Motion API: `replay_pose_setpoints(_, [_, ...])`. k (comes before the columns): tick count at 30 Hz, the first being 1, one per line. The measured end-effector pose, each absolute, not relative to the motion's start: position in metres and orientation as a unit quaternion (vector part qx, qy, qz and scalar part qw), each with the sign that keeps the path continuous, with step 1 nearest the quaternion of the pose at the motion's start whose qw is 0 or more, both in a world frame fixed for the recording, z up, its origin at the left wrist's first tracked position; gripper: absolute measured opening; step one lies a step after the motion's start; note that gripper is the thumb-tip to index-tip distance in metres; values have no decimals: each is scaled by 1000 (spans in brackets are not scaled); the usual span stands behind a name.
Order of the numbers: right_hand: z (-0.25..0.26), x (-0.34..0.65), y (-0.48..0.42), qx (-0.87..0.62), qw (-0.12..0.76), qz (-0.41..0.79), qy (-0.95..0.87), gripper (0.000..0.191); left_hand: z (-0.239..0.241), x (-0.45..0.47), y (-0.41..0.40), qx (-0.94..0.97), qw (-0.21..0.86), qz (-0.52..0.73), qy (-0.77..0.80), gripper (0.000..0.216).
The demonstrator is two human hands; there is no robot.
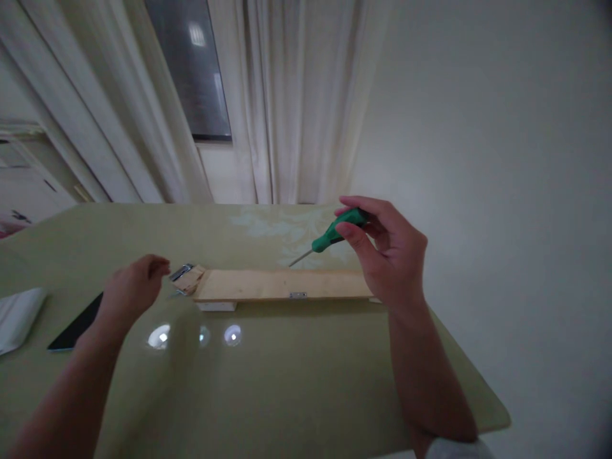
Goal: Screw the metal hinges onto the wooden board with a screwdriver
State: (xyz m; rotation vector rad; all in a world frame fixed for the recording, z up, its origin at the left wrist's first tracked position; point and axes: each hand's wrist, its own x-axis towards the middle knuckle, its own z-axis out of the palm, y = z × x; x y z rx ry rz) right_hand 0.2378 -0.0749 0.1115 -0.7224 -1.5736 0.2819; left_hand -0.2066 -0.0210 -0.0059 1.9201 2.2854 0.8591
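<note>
My right hand [389, 252] is raised above the right end of a long wooden board [282, 284] and is closed round a green-handled screwdriver [335, 233], whose thin shaft points down and left toward the board. A small metal hinge [298, 295] sits on the board's near edge. My left hand [134, 285] hovers over the table left of the board, fingers loosely curled, holding nothing I can see. Just right of it lie a small wooden piece [191, 280] and a shiny metal part [182, 272].
The yellow-green table [287, 382] reflects ceiling lights. A dark phone [74, 330] and a white cloth or packet [16, 315] lie at the left. Curtains [287, 95] and a dark window stand behind the table; a plain wall is on the right.
</note>
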Motion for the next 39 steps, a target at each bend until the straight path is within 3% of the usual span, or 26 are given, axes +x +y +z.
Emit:
replay_pose_setpoints(3, [113,237,-75,-305,668,112,-670,29,39,-130,-14,662,171,455,571,46])
replay_pose_setpoints(5, [115,239,-76,-303,686,97,-654,29,64,-75,-14,675,261,510,465,52])
replay_pose_setpoints(11, [121,261,-88,-328,724,29,-607,27,76,16,-21,657,471,503,305,28])
replay_pose_setpoints(18, [131,268,-85,-301,779,-75,-545,21,44,30,-11,614,522,506,306,26])
replay_pose_setpoints(30, [128,255,-73,-337,770,-117,-530,23,51,46,-17,457,687,521,220,21])
replay_pose_setpoints(39, [131,252,-76,-307,786,-87,-530,20,51,46,-20,460,658,542,249,20])
